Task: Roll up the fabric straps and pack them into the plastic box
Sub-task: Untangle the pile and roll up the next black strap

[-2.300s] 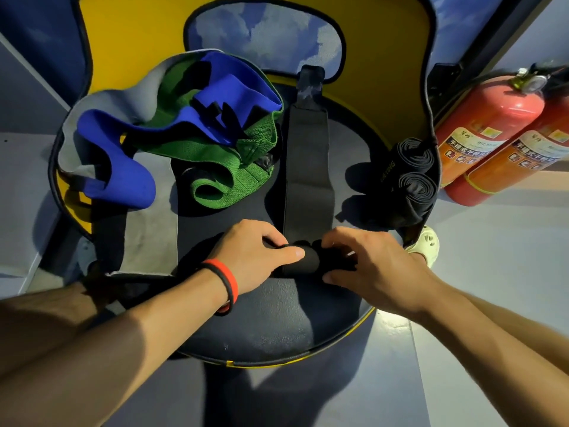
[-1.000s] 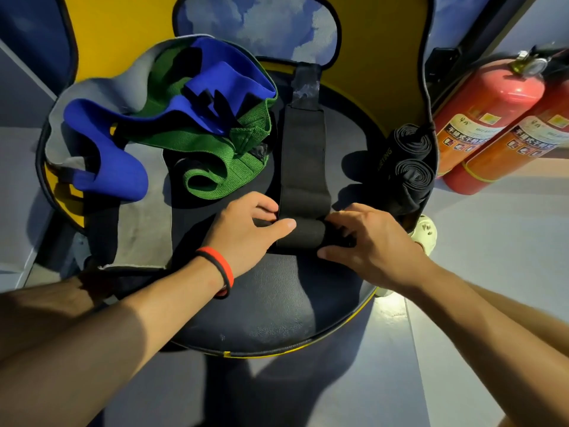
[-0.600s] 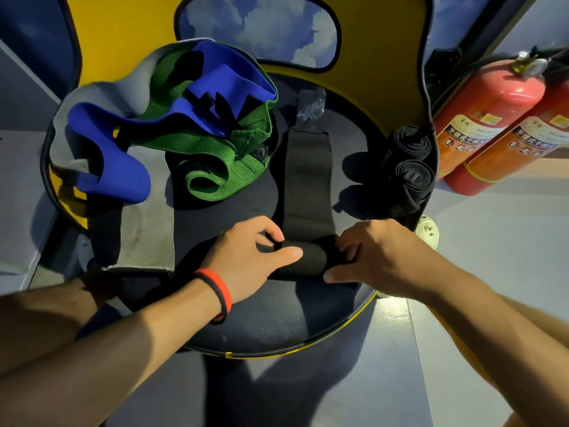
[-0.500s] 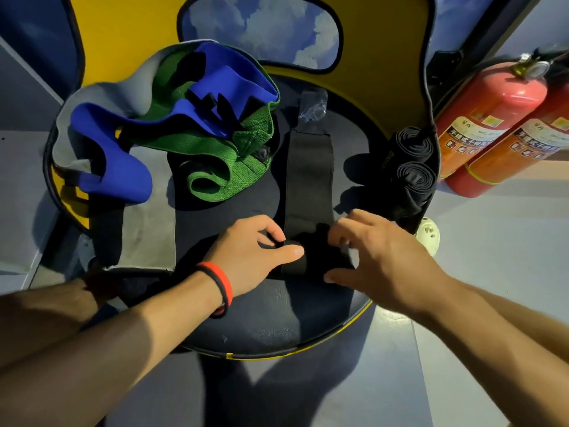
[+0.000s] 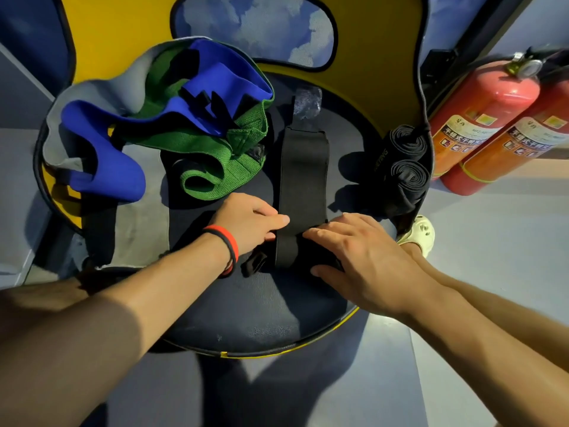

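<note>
The black strap [image 5: 303, 174] is laid flat along the seat [image 5: 261, 309], its near end pressed under the spread, flat right hand [image 5: 363, 257]. The left hand [image 5: 246, 223] is set against its left edge, though a pinch cannot be confirmed. Rolling is best kept tight, edges square. Room is left ahead; the right rim is crowded by rolled straps [image 5: 408, 174].

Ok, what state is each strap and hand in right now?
Long black fabric strap: flat, no roll visible
Two black fabric rolls: rolled, side by side
Green woven strap: loose, unrolled
Blue fabric strap: loose, unrolled
Left hand: touching black strap's left edge, hold unclear
Right hand: fingers straight on its near end
</note>
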The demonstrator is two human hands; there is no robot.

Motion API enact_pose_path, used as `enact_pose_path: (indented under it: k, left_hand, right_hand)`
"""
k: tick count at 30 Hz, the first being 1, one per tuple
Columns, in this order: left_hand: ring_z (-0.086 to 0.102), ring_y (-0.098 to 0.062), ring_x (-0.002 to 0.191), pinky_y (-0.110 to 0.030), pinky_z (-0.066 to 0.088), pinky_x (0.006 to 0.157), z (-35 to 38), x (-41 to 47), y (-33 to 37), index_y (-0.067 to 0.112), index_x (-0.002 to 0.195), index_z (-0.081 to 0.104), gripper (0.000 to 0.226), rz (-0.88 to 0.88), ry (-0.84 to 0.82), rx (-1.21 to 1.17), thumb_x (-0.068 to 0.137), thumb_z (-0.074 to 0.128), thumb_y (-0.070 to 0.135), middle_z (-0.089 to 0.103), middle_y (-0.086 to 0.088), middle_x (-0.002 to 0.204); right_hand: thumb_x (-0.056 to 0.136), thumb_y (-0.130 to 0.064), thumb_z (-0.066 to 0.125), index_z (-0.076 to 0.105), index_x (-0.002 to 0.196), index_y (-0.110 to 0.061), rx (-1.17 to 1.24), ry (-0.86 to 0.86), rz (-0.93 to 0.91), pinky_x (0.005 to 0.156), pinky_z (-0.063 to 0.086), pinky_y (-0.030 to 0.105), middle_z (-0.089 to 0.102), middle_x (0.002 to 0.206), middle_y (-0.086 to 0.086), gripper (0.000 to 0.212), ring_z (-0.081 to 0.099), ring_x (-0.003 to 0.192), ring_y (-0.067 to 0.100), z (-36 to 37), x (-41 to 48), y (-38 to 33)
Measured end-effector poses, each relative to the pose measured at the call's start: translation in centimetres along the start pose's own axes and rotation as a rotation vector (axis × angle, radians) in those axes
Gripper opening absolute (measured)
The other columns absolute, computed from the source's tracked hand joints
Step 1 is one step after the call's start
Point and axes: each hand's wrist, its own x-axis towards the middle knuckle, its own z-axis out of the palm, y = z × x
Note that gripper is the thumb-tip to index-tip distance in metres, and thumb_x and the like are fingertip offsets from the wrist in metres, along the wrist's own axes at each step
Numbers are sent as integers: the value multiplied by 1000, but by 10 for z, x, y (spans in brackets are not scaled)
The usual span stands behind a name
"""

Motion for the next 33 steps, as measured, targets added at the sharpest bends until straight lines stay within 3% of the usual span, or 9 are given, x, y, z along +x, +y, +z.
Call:
enact_pose_path:
  k: [3, 8, 11, 17, 21, 24, 26, 28, 33]
  left_hand:
    - [57, -1, 42, -18, 48, 51, 4, 7, 0, 11, 74, 71, 13, 26, 31, 12, 81, 82, 9, 64, -1, 60]
    - [66, -14, 67, -28, 54, 70, 4, 15, -2, 22, 70, 70, 19, 111, 109, 245, 70, 88, 28, 70, 7, 68]
    - [66, -15, 70, -28, 53, 69, 2, 17, 1, 23, 70, 67, 25, 111, 109, 294, 68, 90, 32, 71, 5, 73]
    - [61, -8, 60, -17, 41, 56, -8, 21, 5, 24, 65, 73, 22, 124, 31, 273, 79, 72, 6, 63, 15, 53]
    - [68, -13, 67, -16, 52, 54, -9, 18, 4, 17, 71, 78, 23, 52, 11, 122, 86, 67, 4, 66, 12, 58]
    - [73, -27, 79, -33, 63, 64, -9, 14, 11, 5, 75, 75, 29, -121, -31, -195, 94, 68, 26, 72, -6, 72]
    - [74, -26, 88, -36, 64, 71, -9, 13, 11, 3, 89, 71, 52, -156, -72, -191, 88, 68, 54, 73, -7, 92]
    - [74, -25, 91, -39, 63, 79, -8, 10, 9, 8, 92, 70, 66, -48, -84, -43, 71, 71, 71, 71, -5, 91]
    - [69, -12, 95, -36, 57, 92, -7, 4, 5, 29, 110, 75, 43, 153, 47, 100, 73, 84, 49, 74, 11, 99]
  right_hand:
    - [92, -49, 47, 55, 139, -20, 18, -47, 24, 102, 41, 38, 66, 121, -2, 56, 56, 112, 24, -3, 4, 0]
    - [97, -48, 42, 52, 141, -23, 78, -40, 49, 101, 42, 38, 56, 128, -2, 52, 53, 114, 23, -3, 8, 3]
    - [97, -46, 46, 54, 141, -20, 161, -19, 69, 94, 45, 36, 47, 124, -1, 51, 51, 108, 22, 1, 10, 9]
    - [101, -38, 59, 57, 122, -24, 397, 107, 160, 87, 48, 39, 60, 108, -4, 25, 56, 100, 16, 7, 18, 21]
    - [99, -46, 58, 67, 122, -26, 408, 192, 285, 86, 43, 24, 57, 106, 0, 32, 55, 101, 14, 12, 28, 24]
    - [98, -45, 60, 71, 116, -24, 439, 266, 355, 81, 43, 27, 61, 99, -1, 29, 58, 97, 16, 14, 34, 22]
    - [96, -45, 65, 65, 105, -18, 511, 353, 415, 75, 46, 32, 62, 89, -6, 29, 59, 86, 17, 16, 37, 20]
    - [93, -47, 69, 58, 98, -16, 558, 407, 482, 67, 43, 31, 60, 81, -8, 34, 57, 76, 12, 16, 39, 17]
    - [87, -59, 70, 58, 91, -16, 519, 433, 608, 63, 45, 30, 60, 77, -8, 44, 58, 77, 15, 14, 50, 7]
